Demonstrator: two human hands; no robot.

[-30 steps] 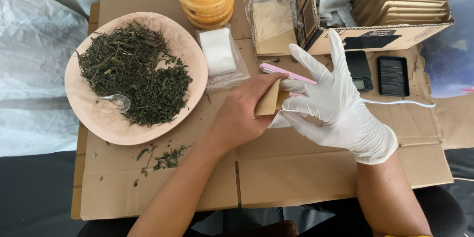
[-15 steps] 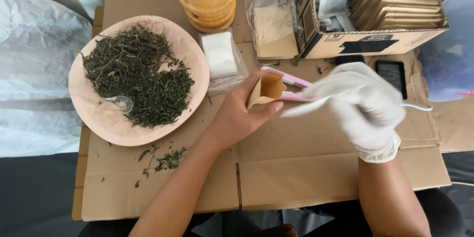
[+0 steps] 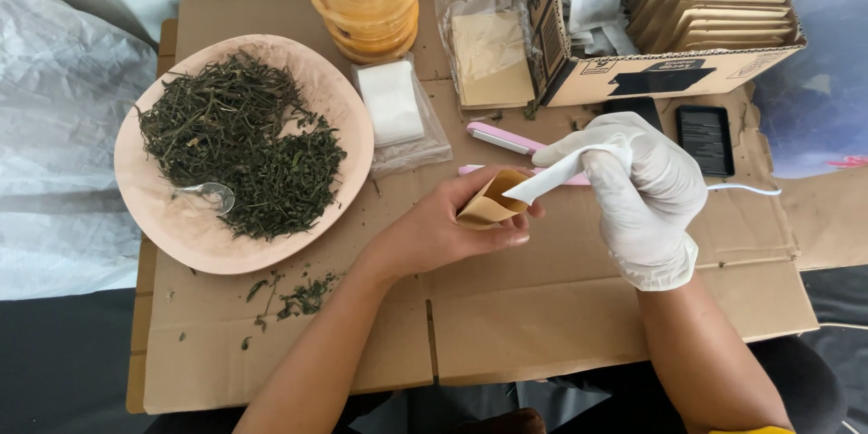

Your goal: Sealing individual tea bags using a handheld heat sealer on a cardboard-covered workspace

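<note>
- Up close, the bare left hand [image 3: 434,233] curls around a small brown paper pouch [image 3: 491,202].
- The gloved right hand [image 3: 644,188] pinches a white sachet [image 3: 553,177], its tip at the pouch mouth.

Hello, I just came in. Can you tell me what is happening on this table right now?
A person sits at a cardboard-covered table. The bare left hand holds a small brown paper pouch open, and the gloved right hand pushes a white sachet into its mouth. To the left, a pink plate holds dried green leaves and a small spoon. A cardboard box behind holds more brown pouches.
</note>
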